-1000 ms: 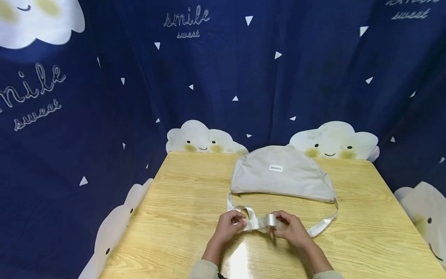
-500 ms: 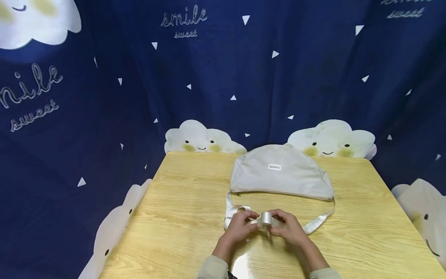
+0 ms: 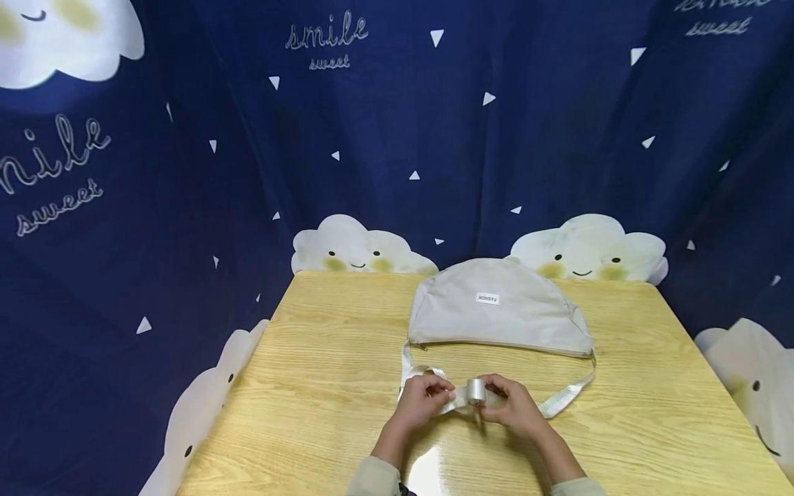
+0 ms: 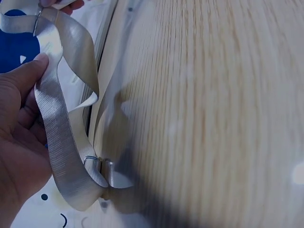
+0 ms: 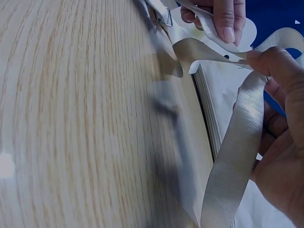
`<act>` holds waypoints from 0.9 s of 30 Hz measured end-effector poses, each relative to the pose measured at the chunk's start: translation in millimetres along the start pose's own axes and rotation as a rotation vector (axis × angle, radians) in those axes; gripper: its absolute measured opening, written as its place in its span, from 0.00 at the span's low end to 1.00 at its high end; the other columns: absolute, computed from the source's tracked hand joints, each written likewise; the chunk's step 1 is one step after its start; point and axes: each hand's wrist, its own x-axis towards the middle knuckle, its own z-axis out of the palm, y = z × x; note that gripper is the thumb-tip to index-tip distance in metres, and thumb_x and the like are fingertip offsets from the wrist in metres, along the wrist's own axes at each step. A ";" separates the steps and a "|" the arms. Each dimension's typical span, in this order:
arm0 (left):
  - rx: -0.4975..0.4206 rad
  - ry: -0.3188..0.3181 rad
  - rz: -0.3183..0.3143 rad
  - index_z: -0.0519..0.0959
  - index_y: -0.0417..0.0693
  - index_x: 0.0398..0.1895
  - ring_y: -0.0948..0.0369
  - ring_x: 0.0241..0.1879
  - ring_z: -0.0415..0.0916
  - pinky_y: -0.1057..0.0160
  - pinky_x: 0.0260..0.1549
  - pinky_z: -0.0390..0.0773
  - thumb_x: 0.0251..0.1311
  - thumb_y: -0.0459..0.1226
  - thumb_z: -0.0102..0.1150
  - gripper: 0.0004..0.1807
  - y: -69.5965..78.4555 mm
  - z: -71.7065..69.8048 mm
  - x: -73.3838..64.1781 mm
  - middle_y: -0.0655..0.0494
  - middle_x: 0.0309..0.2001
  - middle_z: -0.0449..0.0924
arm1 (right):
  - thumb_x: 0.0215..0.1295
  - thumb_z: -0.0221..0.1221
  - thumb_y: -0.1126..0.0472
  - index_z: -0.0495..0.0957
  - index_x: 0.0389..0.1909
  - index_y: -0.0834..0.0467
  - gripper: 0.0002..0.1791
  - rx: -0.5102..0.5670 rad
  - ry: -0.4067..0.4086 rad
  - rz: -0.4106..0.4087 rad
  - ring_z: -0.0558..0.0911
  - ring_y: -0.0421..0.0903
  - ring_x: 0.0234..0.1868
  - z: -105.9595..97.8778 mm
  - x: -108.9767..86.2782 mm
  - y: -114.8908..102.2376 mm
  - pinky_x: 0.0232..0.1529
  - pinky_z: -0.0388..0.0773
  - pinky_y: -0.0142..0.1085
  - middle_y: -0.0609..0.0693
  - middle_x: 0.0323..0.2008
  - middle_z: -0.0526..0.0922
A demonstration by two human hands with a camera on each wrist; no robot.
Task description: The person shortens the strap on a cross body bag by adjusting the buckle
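Note:
A pale grey half-moon bag (image 3: 502, 317) lies on the table with its shiny webbing strap (image 3: 563, 399) trailing toward me. My left hand (image 3: 420, 401) pinches the strap between thumb and fingers, as the left wrist view shows with its webbing (image 4: 59, 128) running past the thumb. Close to its right, my right hand (image 3: 512, 408) grips the strap at a metal slider (image 4: 38, 20), where the webbing stands up in a small loop (image 3: 475, 390). A second metal ring (image 4: 91, 159) sits lower on the strap, near the tabletop. My right fingers are partly hidden behind the webbing.
The light wood table (image 3: 322, 344) ends at a far edge against a dark blue curtain (image 3: 372, 124) printed with clouds. A white label (image 3: 487, 298) is on the bag's front, and a zip (image 3: 496, 346) runs along the bag's near edge.
My left hand moved right along the strap toward my right hand, then drew back slightly left. My right hand kept its grip by the loop. The bag stayed put.

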 end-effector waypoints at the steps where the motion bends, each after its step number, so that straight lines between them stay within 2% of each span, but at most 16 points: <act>1: -0.008 0.000 0.000 0.84 0.42 0.29 0.71 0.22 0.69 0.71 0.22 0.72 0.52 0.32 0.66 0.02 0.6 -0.2 0.0 0.62 0.23 0.78 | 0.43 0.69 0.70 0.77 0.46 0.59 0.24 -0.007 0.003 -0.005 0.78 0.42 0.34 -0.7 0.0 0.6 0.36 0.74 0.35 0.48 0.36 0.82; 7: -0.025 0.016 0.006 0.83 0.38 0.29 0.70 0.22 0.69 0.72 0.22 0.71 0.52 0.29 0.65 0.02 2.4 -1.7 -2.0 0.56 0.24 0.79 | 0.44 0.70 0.68 0.77 0.46 0.59 0.24 -0.008 0.003 0.023 0.78 0.42 0.35 -2.7 -1.5 1.7 0.37 0.73 0.34 0.47 0.36 0.82; 12: -0.019 0.001 0.022 0.83 0.40 0.29 0.70 0.22 0.69 0.71 0.22 0.72 0.52 0.30 0.65 0.02 0.7 -5.4 -2.1 0.57 0.25 0.79 | 0.45 0.71 0.66 0.77 0.46 0.59 0.24 0.019 0.005 0.019 0.78 0.42 0.36 -2.6 -2.3 -1.6 0.37 0.73 0.34 0.47 0.37 0.82; 24: -0.027 0.018 -0.037 0.84 0.43 0.29 0.68 0.23 0.70 0.70 0.22 0.72 0.51 0.32 0.67 0.02 -3.6 -21.9 -5.0 0.58 0.26 0.80 | 0.42 0.68 0.70 0.78 0.45 0.58 0.24 -0.031 0.025 0.018 0.77 0.45 0.34 -9.7 -4.2 1.3 0.35 0.73 0.33 0.45 0.34 0.81; 27: -0.020 0.024 -0.032 0.84 0.43 0.29 0.68 0.22 0.70 0.70 0.21 0.72 0.52 0.32 0.67 0.02 -4.2 -23.4 -5.5 0.58 0.26 0.80 | 0.43 0.68 0.71 0.78 0.45 0.59 0.24 -0.038 0.023 0.032 0.77 0.45 0.34 -11.7 -4.8 1.1 0.34 0.73 0.32 0.46 0.34 0.80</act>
